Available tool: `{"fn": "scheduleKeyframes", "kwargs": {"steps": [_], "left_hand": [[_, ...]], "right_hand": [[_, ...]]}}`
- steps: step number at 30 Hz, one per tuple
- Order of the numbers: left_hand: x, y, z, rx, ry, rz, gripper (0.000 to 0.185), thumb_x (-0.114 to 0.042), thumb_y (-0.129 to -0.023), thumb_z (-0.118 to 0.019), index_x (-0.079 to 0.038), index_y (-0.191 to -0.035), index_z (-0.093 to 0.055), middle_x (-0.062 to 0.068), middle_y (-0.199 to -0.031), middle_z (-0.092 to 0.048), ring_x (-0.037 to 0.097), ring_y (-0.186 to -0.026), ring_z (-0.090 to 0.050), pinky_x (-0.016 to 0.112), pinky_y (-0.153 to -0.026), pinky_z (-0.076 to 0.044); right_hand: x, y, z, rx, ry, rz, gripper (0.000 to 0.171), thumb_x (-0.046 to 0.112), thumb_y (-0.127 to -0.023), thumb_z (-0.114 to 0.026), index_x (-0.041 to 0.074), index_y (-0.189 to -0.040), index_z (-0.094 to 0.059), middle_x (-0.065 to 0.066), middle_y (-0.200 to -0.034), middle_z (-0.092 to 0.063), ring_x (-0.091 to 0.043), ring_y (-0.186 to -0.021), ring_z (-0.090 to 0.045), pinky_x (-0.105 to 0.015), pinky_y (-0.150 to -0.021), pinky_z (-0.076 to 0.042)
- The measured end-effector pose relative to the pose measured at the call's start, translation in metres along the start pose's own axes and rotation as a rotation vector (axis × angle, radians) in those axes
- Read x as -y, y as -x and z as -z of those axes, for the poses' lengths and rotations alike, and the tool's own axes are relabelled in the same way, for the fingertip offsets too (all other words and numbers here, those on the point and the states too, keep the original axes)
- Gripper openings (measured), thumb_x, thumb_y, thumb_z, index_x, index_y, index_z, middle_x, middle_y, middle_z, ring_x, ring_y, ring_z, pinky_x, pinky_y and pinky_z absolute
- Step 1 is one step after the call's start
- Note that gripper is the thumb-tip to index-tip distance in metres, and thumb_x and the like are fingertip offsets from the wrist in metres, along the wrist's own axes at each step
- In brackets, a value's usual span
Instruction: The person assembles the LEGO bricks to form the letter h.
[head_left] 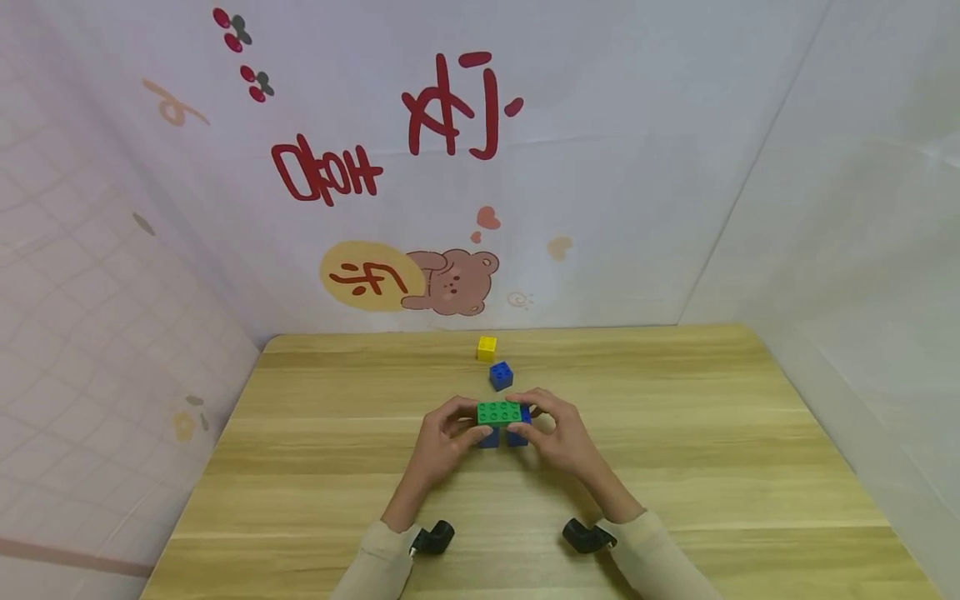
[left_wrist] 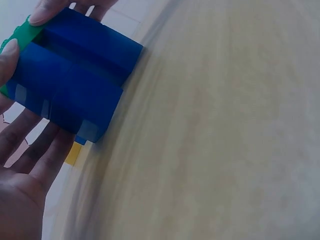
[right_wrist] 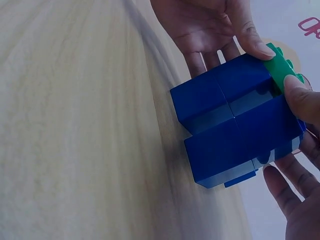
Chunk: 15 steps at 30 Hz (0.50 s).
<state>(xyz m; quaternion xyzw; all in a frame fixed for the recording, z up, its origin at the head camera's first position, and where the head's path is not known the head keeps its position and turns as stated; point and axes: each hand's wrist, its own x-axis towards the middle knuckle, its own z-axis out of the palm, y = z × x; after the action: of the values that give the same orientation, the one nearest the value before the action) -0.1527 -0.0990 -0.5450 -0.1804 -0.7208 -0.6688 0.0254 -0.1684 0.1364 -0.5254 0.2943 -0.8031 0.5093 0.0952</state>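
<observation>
A green brick with two rows of studs lies across the tops of two upright stacks of blue bricks, leaving a narrow gap between them. My left hand grips the green brick's left end, thumb in front and fingers behind. At the other end my right hand pinches it the same way, close to a blue top that sticks out past the green. From the right wrist, the left blue stack and right blue stack show side by side, their lower ends at the table.
Behind the stacks, a small blue brick sits on the wooden table. Farther back stands a yellow brick, near the table's rear edge. White printed sheeting encloses the back and sides.
</observation>
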Motion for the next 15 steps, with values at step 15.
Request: {"fn": "scheduleKeyframes", "kwargs": {"steps": [15], "left_hand": [[0.004, 0.006, -0.001, -0.021, 0.008, -0.001, 0.028, -0.009, -0.091, -0.078, -0.009, -0.117, -0.069, 0.016, -0.117, -0.07, 0.024, -0.11, -0.07, 0.031, -0.094, -0.062]], "right_hand": [[0.003, 0.007, -0.015, -0.08, 0.011, 0.054, 0.036, 0.007, -0.089, -0.079, 0.002, -0.123, -0.068, -0.003, -0.109, -0.071, -0.014, -0.096, -0.065, -0.032, -0.084, -0.06]]}}
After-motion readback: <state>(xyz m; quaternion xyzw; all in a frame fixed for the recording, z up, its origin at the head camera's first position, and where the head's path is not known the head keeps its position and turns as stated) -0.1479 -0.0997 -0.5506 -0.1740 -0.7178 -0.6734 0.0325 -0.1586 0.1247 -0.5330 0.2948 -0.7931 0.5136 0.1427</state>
